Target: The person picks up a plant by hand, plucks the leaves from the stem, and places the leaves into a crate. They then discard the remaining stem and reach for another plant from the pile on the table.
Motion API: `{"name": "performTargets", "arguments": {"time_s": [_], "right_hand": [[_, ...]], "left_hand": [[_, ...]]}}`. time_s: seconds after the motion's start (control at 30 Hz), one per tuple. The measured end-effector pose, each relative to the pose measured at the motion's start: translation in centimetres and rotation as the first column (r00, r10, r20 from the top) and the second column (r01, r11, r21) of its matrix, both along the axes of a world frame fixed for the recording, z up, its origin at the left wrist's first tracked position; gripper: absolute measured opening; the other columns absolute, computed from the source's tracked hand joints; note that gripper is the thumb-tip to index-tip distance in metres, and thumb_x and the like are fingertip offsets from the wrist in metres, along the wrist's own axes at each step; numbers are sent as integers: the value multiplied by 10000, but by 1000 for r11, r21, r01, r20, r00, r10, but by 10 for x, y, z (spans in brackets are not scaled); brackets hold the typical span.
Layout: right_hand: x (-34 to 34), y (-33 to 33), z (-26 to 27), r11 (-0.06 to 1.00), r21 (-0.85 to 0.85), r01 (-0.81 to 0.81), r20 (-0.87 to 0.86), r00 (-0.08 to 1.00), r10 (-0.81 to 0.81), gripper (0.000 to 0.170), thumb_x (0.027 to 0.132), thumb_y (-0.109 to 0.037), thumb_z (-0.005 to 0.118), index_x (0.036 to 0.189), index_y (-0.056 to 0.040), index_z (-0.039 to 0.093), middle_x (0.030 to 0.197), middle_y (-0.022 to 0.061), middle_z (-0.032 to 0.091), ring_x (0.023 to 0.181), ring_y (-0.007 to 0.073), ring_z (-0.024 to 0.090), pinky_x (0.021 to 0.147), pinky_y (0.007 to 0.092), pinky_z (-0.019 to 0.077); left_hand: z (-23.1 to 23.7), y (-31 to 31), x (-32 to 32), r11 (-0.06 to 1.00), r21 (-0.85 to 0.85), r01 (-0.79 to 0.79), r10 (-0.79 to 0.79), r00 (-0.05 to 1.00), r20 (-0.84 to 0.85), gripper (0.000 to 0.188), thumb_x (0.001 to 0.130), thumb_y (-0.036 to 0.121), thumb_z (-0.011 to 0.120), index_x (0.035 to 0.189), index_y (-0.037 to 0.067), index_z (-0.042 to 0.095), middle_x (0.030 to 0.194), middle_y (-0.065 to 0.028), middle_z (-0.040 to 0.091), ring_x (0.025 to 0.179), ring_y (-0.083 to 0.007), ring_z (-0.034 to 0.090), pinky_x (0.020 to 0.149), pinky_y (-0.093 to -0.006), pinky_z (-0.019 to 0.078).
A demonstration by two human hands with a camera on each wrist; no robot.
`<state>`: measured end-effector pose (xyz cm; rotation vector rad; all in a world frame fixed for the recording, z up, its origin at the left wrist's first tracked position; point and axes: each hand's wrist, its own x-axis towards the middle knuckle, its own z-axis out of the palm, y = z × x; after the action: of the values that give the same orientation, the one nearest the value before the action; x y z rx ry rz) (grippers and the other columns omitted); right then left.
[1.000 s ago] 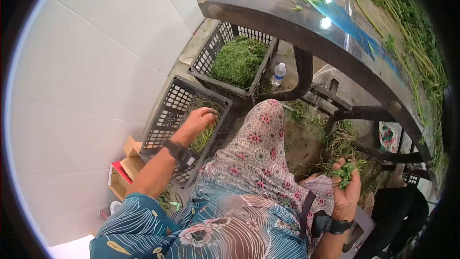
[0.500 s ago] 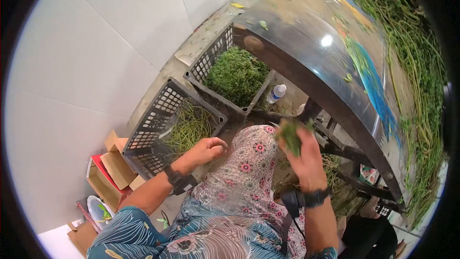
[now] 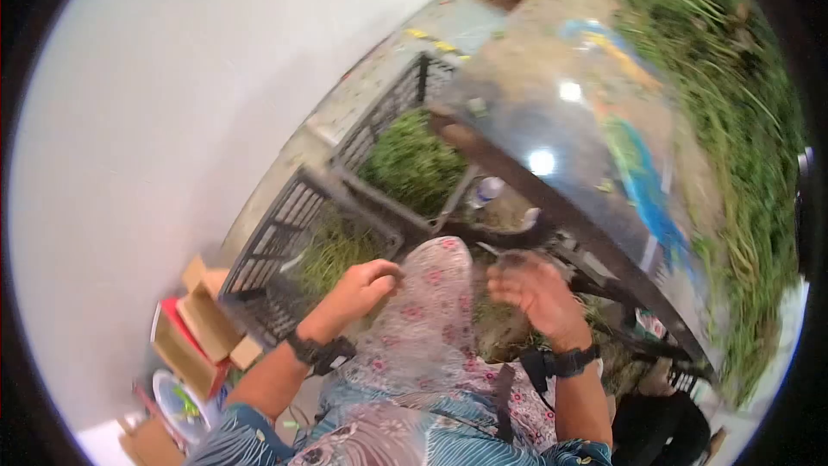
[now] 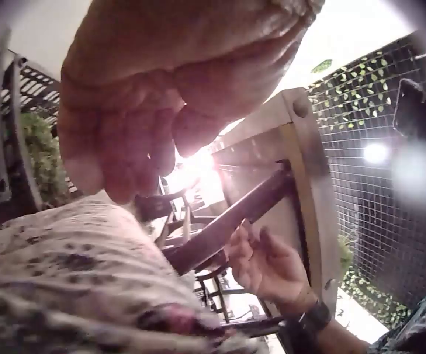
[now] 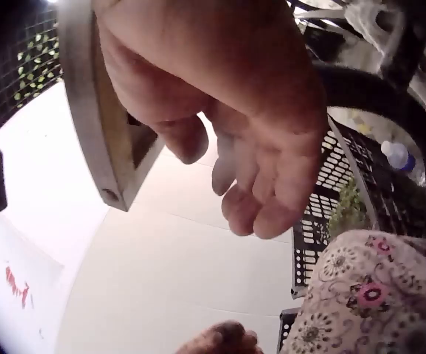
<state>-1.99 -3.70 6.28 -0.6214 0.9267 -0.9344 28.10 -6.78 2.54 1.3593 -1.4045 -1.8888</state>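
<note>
My left hand [image 3: 358,292] hovers over the left side of my lap, beside the crate of thin green stems [image 3: 332,250]; its fingers bend loosely with nothing in them. On the other side of my knee [image 3: 435,267], below the table edge, my right hand [image 3: 542,298] is raised, blurred, its fingers relaxed and holding nothing. In the right wrist view the right hand [image 5: 227,110] hangs with loosely bent, empty fingers. The crate of leafy greens [image 3: 414,160] stands behind the stem crate.
The metal table [image 3: 517,69] arches over the right side, with long-stemmed greens [image 3: 733,103] along its far side. A water bottle [image 3: 487,192] stands beneath it. Cardboard boxes [image 3: 207,319] and a white bowl [image 3: 177,401] lie at lower left, beside the wall [image 3: 172,121].
The right hand has come up and inward from the lower right, and the green bunch has left it. The left hand has moved off the stem crate towards the lap. The view has shifted.
</note>
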Motion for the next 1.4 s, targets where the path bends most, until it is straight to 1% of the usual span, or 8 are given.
{"name": "performTargets", "arguments": {"time_s": [0.17, 0.3, 0.53, 0.73, 0.83, 1.0, 1.27, 1.4], "right_hand": [[-11, 54, 90, 992, -92, -83, -435, 900, 35, 323, 866, -222, 532, 1081, 19, 530, 1017, 112, 601, 937, 175, 595, 822, 290, 451], [-22, 78, 143, 935, -348, 68, -580, 768, -272, 230, 841, -143, 529, 1002, 13, 576, 956, 76, 616, 869, 132, 598, 769, 273, 464], [-76, 102, 178, 742, -663, -100, -749, 91, -656, 222, 745, -20, 581, 966, -6, 572, 901, 146, 604, 840, 271, 596, 743, 327, 470], [-147, 120, 168, 769, -602, -214, -555, -580, -596, 278, 695, -53, 611, 969, -22, 574, 927, 165, 585, 1000, 338, 495, 892, 410, 381], [-180, 131, 163, 807, -557, -197, -647, -507, -570, 239, 713, -58, 589, 949, -18, 582, 885, 168, 590, 929, 361, 520, 836, 414, 414], [-205, 132, 204, 577, -790, 207, -610, -175, -773, 153, 875, -125, 507, 918, 6, 573, 794, 49, 601, 729, 113, 554, 677, 257, 448], [-241, 121, 257, 80, -648, 757, 252, 312, -916, 185, 899, -162, 501, 1025, -28, 519, 945, 89, 590, 807, 169, 592, 773, 332, 511], [-226, 95, 250, 266, -602, 753, 231, 483, -845, 217, 874, -155, 532, 1038, -16, 499, 981, 110, 580, 875, 223, 589, 810, 373, 505]], "left_hand": [[75, -15, -33, 953, -303, 23, -57, 993, -103, 208, 862, 124, 478, 971, -21, 580, 868, -65, 618, 818, -120, 567, 737, -244, 445], [128, -27, -68, 832, -554, -15, -129, 967, -219, 151, 864, 79, 490, 937, -16, 582, 837, -54, 612, 776, -114, 561, 708, -240, 448], [190, -36, -155, 385, -922, 49, -299, 951, -74, 147, 773, -26, 540, 891, 15, 616, 850, -101, 628, 707, -176, 597, 638, -259, 466], [195, -29, -217, 474, -869, 141, -446, 890, -98, 105, 802, 21, 551, 886, 5, 612, 802, -101, 630, 690, -172, 593, 625, -263, 464], [191, -31, -232, 540, -818, 195, -438, 896, -76, 127, 831, 25, 493, 892, -8, 599, 809, -35, 619, 725, -86, 544, 657, -228, 440], [191, -32, -235, 550, -811, 201, -409, 911, -51, 121, 844, 47, 500, 891, 7, 604, 801, -17, 615, 703, -65, 517, 637, -210, 420], [192, -28, -239, 574, -799, 181, -388, 919, -71, 119, 851, 56, 502, 889, 16, 608, 802, -10, 617, 712, -53, 512, 635, -206, 412], [192, -27, -241, 589, -788, 177, -390, 917, -85, 118, 851, 53, 504, 888, 13, 609, 801, -9, 623, 715, -54, 517, 632, -211, 419]]}}
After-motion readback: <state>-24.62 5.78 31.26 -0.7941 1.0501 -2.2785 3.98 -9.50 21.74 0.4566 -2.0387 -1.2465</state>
